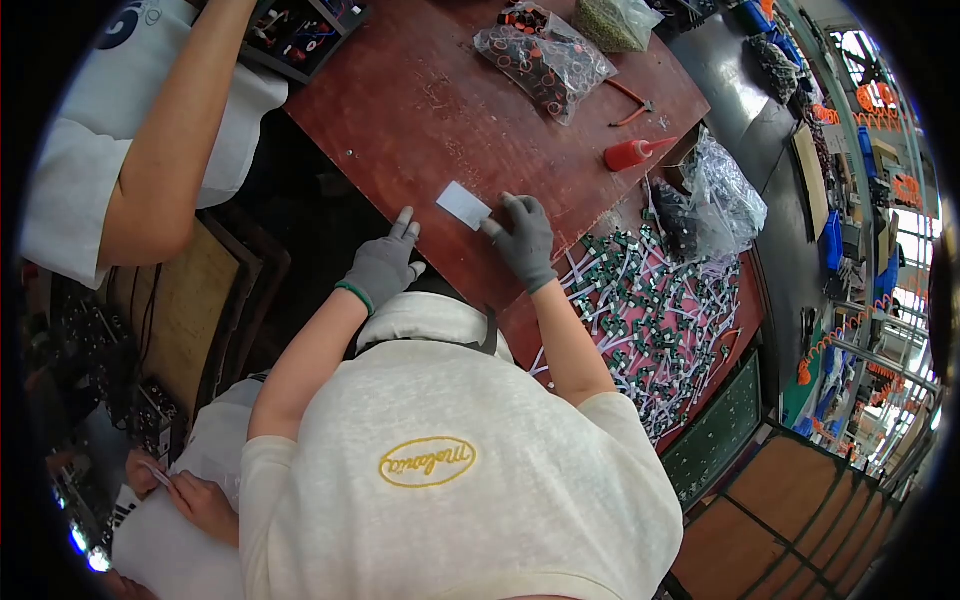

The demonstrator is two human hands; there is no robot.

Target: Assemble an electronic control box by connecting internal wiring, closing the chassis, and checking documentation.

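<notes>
Right hand in a grey glove, fingers loosely bent, thumb right at the 4 o'clock edge of a pale rectangular card; cannot tell from this angle whether pinching it or merely touching. Left hand, also gloved, thumb and fingers spread apart, apparently holding nothing, at the near edge of the worn red tabletop. Probably very light, thin and flat, that card; likely stiff enough for lifting by one edge, yet prone to creasing under a hard squeeze. Hardly fragile, but perhaps apt to slide on the board, and awkward to get under with gloved fingertips. Best taken by the 4 o'clock edge between right thumb and forefinger, or by opposite edges with both hands, pressing lightly. Lying at about 10 o'clock from the right palm, and at 2 o'clock from the left hand, near but apart. Farther off from the right hand, a red bottle toward 2 o'clock, pliers at 1, and a heap of small green parts with white leads at 4.
</notes>
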